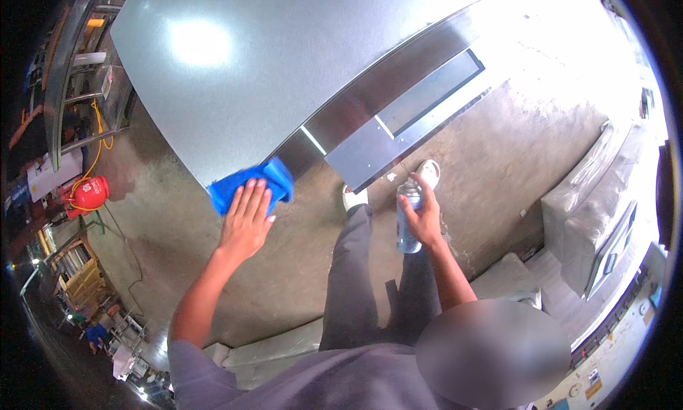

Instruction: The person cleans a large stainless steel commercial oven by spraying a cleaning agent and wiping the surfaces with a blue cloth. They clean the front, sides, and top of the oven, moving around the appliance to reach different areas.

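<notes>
A blue cloth (274, 172) lies over the near corner of a large, shiny grey metal sheet-topped piece (256, 104). My left hand (245, 221) presses on this cloth, its fingers stretched nearly straight across it and the thumb to the right. The cloth's underside is hidden. In my right hand (426, 218) is a pale blue spray can (408, 241), held roughly upright before my right leg. The index finger reaches up to its top; whether it presses the nozzle I cannot tell.
A metal panel with a rectangular opening (363, 150) runs along the piece's near side, by my shoes. Wrapped grey bundles (590, 189) stand at right. To the left are a red rounded machine (89, 194), a yellow hose (96, 143) and a metal frame (60, 90).
</notes>
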{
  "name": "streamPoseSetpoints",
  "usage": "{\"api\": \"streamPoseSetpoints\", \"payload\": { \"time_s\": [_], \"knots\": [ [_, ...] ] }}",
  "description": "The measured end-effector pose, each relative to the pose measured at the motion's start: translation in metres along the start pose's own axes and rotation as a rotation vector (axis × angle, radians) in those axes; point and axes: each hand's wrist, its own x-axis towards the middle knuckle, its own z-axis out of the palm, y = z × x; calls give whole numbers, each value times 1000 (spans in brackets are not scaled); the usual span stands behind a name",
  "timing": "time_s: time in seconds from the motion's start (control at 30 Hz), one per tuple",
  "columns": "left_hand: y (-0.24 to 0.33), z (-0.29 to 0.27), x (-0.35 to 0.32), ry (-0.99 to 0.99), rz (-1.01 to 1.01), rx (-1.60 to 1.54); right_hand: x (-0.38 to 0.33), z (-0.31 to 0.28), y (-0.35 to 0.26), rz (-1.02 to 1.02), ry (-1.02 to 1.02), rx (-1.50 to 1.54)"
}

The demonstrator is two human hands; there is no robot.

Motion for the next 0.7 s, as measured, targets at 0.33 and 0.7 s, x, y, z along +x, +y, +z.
{"api": "streamPoseSetpoints", "payload": {
  "time_s": [0.33,0.7],
  "knots": [
    [87,-24,346,245,254,21,-9,-10,5,98,94,241],
    [103,-20,349,43,148,241,47,-72,43,232,428,652]
  ]
}}
